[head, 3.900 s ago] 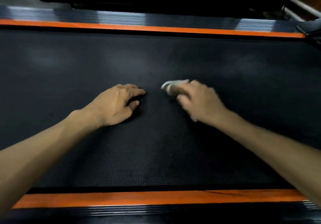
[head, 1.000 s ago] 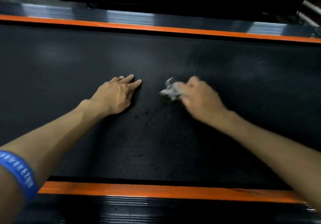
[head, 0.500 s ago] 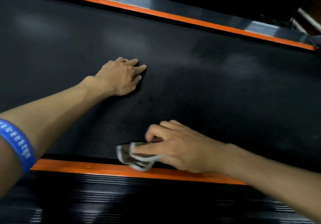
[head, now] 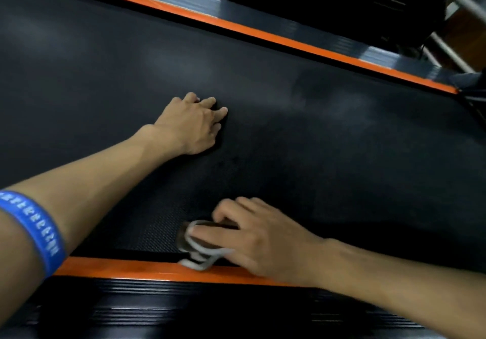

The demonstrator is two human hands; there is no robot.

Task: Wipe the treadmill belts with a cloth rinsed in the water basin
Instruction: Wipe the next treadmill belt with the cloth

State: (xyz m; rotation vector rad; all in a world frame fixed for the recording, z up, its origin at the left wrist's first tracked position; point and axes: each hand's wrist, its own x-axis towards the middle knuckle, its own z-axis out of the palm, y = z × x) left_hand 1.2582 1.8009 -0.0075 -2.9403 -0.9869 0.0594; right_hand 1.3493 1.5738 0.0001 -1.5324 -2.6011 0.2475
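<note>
The black textured treadmill belt (head: 302, 133) fills most of the view. My left hand (head: 193, 124) rests palm down on the middle of the belt, fingers slightly bent. My right hand (head: 252, 236) presses a small dark cloth with a pale edge (head: 196, 246) onto the belt's near edge, where it meets the orange strip. The fingers lie over the cloth, thumb along its near side. Part of the cloth is hidden under the hand. No water basin shows.
Orange side strips run along the near edge (head: 131, 269) and the far edge (head: 263, 33) of the belt. A ribbed black side rail (head: 184, 309) lies nearest me. Metal frame tubes (head: 447, 46) stand at the top right. A blue wristband (head: 36, 230) sits on my left forearm.
My right hand has pulled the cloth from the middle of the belt back to its near edge. The left hand has stayed planted. The view has tilted and shifted right.
</note>
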